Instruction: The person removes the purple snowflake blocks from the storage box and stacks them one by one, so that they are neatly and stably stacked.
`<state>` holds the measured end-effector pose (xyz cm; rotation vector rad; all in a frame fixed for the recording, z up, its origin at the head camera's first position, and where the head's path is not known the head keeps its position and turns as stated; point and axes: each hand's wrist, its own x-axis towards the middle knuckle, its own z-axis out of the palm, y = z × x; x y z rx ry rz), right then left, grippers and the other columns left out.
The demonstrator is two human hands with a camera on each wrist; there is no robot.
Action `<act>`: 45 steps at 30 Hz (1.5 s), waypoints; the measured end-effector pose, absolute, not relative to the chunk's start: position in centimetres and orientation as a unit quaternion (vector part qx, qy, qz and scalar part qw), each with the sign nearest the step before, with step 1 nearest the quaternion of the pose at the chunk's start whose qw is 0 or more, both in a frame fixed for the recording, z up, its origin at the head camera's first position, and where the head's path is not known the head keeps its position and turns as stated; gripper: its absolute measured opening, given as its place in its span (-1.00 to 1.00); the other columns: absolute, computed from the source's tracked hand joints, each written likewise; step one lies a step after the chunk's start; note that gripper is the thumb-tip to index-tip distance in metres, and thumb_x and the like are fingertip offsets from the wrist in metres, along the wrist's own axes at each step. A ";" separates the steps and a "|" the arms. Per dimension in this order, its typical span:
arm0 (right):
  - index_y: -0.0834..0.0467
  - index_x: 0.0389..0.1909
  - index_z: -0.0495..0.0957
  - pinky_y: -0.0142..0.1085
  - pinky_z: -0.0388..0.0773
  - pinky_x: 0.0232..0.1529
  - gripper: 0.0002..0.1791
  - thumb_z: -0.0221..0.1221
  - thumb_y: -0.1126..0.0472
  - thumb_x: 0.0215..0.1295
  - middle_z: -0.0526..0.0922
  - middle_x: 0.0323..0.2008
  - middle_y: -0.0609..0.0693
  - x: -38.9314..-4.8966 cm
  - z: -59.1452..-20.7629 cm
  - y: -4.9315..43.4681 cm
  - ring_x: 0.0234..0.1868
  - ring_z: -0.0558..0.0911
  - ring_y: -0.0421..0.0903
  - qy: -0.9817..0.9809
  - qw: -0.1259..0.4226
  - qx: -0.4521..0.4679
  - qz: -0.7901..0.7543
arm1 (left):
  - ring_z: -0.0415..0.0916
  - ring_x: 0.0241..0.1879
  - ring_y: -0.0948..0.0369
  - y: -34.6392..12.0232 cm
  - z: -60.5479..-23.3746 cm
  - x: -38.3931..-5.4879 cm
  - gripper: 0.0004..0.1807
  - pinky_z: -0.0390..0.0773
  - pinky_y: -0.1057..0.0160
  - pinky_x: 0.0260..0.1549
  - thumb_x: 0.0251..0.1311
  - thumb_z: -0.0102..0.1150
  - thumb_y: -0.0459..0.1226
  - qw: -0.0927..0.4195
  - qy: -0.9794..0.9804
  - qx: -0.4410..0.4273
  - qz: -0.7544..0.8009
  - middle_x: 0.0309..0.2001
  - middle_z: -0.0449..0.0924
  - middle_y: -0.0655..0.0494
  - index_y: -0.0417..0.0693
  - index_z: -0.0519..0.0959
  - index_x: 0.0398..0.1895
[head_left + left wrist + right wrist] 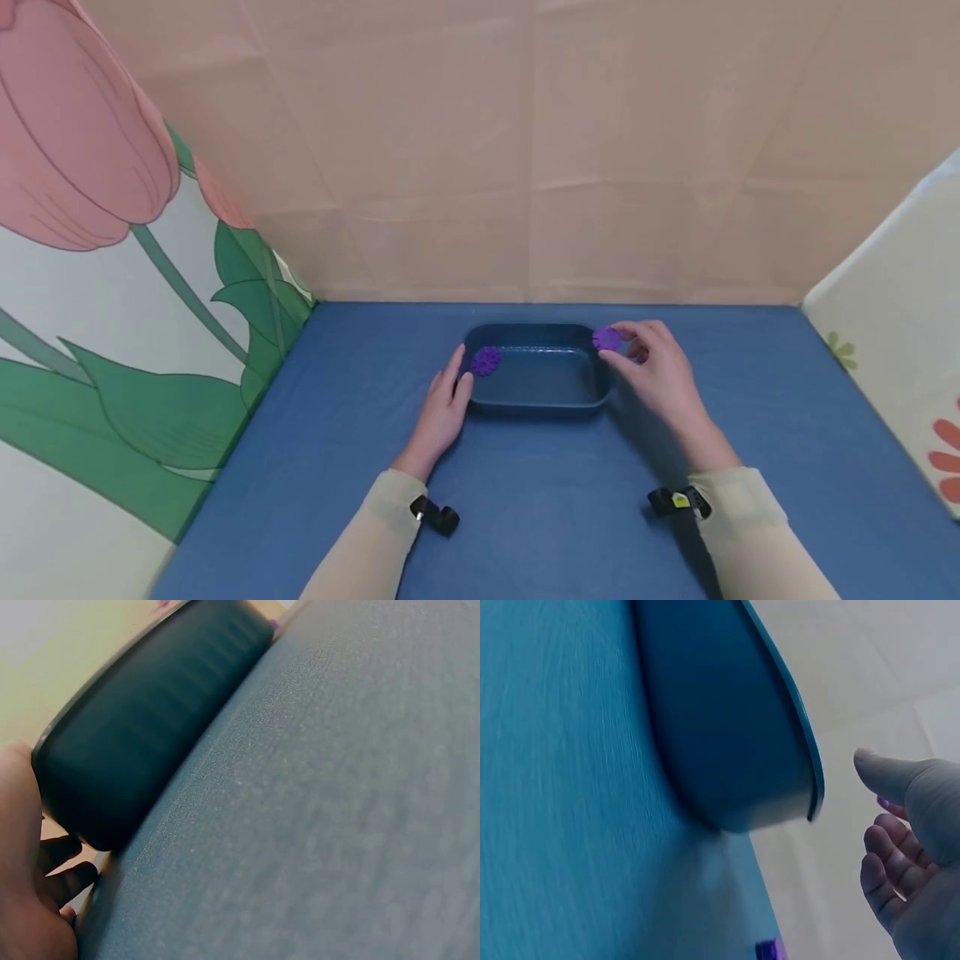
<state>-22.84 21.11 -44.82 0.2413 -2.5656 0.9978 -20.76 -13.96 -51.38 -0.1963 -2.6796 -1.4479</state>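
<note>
Pinches a purple, notch-edged, disc-shaped piece, apparently plastic (606, 338), between thumb and fingertips of the right hand (656, 371), by the far right corner of a dark blue, shallow, round-cornered rectangular tray (536, 410); taken by the edge, probably so as to let go easily; cannot tell whether touching the tray's rim or just above; rests the left hand (437, 417), unclenched and grasping nothing, against the tray's left end, thumb by the near corner, likely to prevent sliding; inside the tray, near the left end, a second purple notched disc (487, 361), perhaps set aside there to leave the middle free; in the right wrist view, beyond the tray's right end, a small purple item (771, 950) at the lower edge, too cropped to make out; as for surfaces, smooth, faintly glossy tray walls under a thin lip, with soft rib-like bands along the long side in the left wrist view; beneath, a matt blue table covering (540, 508), fine-grained and cloth-like
</note>
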 end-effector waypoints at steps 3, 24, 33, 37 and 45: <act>-0.03 0.16 0.57 -0.26 0.48 -0.25 -0.49 0.35 -0.11 0.22 0.51 -0.03 0.01 -23.0 -45.3 22.2 -0.22 0.54 -0.09 -0.913 0.196 0.074 0.349 | -0.15 0.57 -0.14 -14.0 -51.4 -20.7 -0.43 0.01 -0.31 0.43 0.52 -0.28 0.16 0.044 -0.877 -0.063 -0.475 0.53 -0.01 0.53 0.70 -0.08 0.52; 0.15 0.18 0.57 0.00 0.45 -0.16 -0.45 0.31 -0.09 0.28 0.49 0.00 0.23 -23.6 -48.7 28.3 -0.07 0.55 0.16 -0.919 0.196 -0.014 0.341 | -0.15 0.58 -0.09 -13.4 -51.6 -20.6 -0.41 -0.01 -0.22 0.47 0.49 -0.35 0.24 0.052 -0.880 -0.071 -0.467 0.54 0.01 0.49 0.66 -0.08 0.54; 0.18 0.22 0.53 0.12 0.46 -0.09 -0.37 0.24 -0.18 0.32 0.45 0.06 0.27 -23.9 -49.9 28.9 0.01 0.52 0.20 -0.922 0.157 -0.033 0.351 | -0.16 0.58 -0.11 -13.5 -51.3 -20.5 -0.44 -0.01 -0.26 0.46 0.53 -0.29 0.16 0.051 -0.877 -0.066 -0.473 0.54 0.01 0.49 0.68 -0.08 0.53; 0.19 0.23 0.52 0.08 0.47 -0.12 -0.37 0.23 -0.18 0.33 0.46 0.05 0.28 -23.9 -50.3 29.1 -0.01 0.51 0.19 -0.924 0.145 -0.030 0.352 | -0.16 0.58 -0.12 -13.5 -51.3 -20.5 -0.43 -0.01 -0.27 0.45 0.52 -0.30 0.18 0.050 -0.878 -0.064 -0.472 0.54 0.01 0.50 0.69 -0.08 0.52; 0.19 0.22 0.53 -0.01 0.43 -0.18 -0.38 0.22 -0.17 0.33 0.49 0.00 0.28 -23.8 -51.1 29.7 -0.04 0.50 0.17 -0.929 0.135 -0.026 0.344 | -0.16 0.58 -0.12 -13.5 -51.7 -20.4 -0.40 -0.01 -0.28 0.44 0.44 -0.37 0.31 0.046 -0.879 -0.064 -0.470 0.54 -0.01 0.52 0.71 -0.09 0.52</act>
